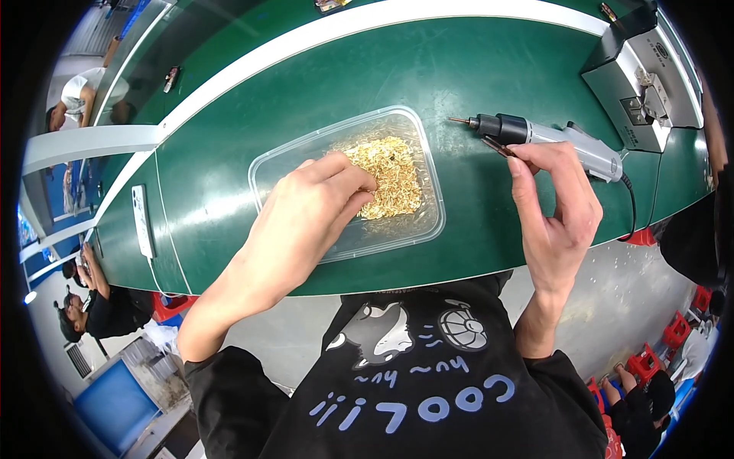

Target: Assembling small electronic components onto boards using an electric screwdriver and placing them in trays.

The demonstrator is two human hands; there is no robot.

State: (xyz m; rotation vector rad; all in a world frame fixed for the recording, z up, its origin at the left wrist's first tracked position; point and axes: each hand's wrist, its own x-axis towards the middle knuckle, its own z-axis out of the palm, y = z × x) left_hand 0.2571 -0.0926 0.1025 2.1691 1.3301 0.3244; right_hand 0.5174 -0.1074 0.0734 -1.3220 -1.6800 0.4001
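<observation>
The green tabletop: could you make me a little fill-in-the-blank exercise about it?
1. The left hand reaches into a clear container whose small pieces are coloured ____.
2. The right hand pinches a small dark object between ____ and forefinger.
3. The electric screwdriver lies to the ____ of the container.
4. The tabletop is coloured ____.
Missing words: gold; thumb; right; green.

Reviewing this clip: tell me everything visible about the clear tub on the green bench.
The clear tub is a rounded rectangle with a pale rim, plastic by its look and open on top. It sits upright on the green bench, slightly askew. Small gold-coloured, metallic-looking pieces lie heaped in its right part. The left hand reaches in, fingertips at the heap, hiding some near-left rim; whether it touches the tub is unclear.
</observation>
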